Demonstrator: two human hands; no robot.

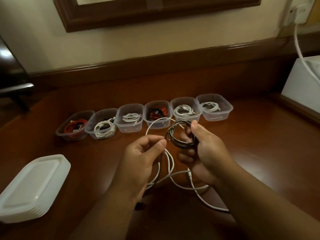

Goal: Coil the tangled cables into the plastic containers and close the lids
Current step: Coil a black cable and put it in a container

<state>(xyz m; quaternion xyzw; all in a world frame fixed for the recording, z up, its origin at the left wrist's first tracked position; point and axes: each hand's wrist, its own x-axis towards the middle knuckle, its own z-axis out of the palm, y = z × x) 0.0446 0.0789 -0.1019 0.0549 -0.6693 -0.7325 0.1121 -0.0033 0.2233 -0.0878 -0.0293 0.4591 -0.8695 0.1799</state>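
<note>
No readable writing | six open containers (129, 118) holding coiled cables | our right hand (204, 144) is gripping the dark coil (180, 135) | our left hand (145, 153) is pinching its strand

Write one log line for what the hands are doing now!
right hand: holds dark cable coil | left hand: pinches its end | lids: stacked

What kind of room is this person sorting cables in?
Probably a home or hotel room, not a workshop: a polished dark wooden desk against a cream wall, a dark wood-framed mirror or picture above it, and a white wall socket with a white cord plugged in.
</note>
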